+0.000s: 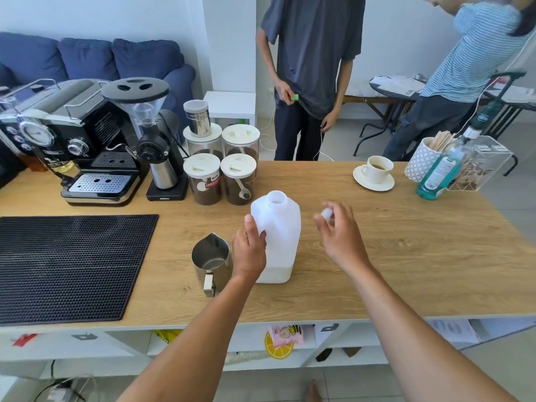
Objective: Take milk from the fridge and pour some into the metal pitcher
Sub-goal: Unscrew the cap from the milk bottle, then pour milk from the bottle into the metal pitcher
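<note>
Translucent matt plastic milk jug (277, 239), glossy polished steel pitcher (210, 258), pale wood-grain counter (391, 256), black textured rubber mat (69, 265)

Your wooden counter (377, 271) carries: near left, a black rubber mat (69, 265); far left, an espresso machine (78, 146) and a grinder (156, 140); beside these, four lidded jars (220, 166). At centre you have an uncapped white milk jug (278, 236), upright, with a metal pitcher (210, 261) just left of it. Far right: a cup on its saucer (375, 171), a patterned stick holder (423, 159), a green bottle (441, 172), a clear box (484, 163).
</note>
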A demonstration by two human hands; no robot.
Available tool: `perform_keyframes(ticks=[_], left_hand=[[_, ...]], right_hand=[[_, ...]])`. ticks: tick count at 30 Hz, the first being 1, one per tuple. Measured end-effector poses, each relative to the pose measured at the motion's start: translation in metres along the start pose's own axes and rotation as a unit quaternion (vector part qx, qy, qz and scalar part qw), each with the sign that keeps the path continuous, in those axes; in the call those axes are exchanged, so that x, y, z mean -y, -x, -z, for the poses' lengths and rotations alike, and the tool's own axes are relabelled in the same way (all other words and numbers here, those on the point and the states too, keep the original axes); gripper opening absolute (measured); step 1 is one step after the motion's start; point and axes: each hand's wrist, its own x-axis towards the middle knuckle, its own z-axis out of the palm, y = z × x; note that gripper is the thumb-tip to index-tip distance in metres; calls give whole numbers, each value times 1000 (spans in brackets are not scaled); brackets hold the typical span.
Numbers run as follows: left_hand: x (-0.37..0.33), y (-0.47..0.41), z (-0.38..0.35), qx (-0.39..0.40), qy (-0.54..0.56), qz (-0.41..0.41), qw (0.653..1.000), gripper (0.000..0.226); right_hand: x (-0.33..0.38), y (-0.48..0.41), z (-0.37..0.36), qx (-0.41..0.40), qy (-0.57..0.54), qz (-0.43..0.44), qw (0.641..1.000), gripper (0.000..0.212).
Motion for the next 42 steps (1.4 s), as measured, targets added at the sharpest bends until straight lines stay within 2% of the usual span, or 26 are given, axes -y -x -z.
perform_keyframes(ticks=[5, 7, 19, 25, 28, 32, 34, 37, 42], left_hand=[[0, 4, -1, -13, -14, -3, 1000, 57], [-2, 6, 0, -18, -9, -4, 1000, 57], [-3, 13, -3, -31, -7, -5, 999, 69], [-8, 16, -4, -38, -5, 16, 999, 66], [-11, 16, -2, -38, 34, 59, 997, 63], [-16, 10, 9, -24, 78, 132, 988, 52], [-16, 9, 18, -38, 79, 129, 988, 39], [-19, 13, 38, -80, 45, 105, 990, 32], [-7, 26, 86, -180, 41, 94, 978, 17]], right_hand=[[-59, 57, -26, 88, 30, -129, 987, 26], [-71, 74, -34, 114, 49, -152, 981, 20], [-87, 94, -62, 129, 143, -107, 976, 10], [-89, 93, -61, 158, 125, -106, 974, 10], [-77, 92, -56, 125, 131, -81, 980, 11], [-39, 89, -53, 23, 81, 19, 996, 13], [-17, 89, -58, -18, 33, 59, 998, 17], [10, 91, -72, -60, -20, 85, 994, 27], [35, 90, -93, -54, -94, 107, 988, 31]])
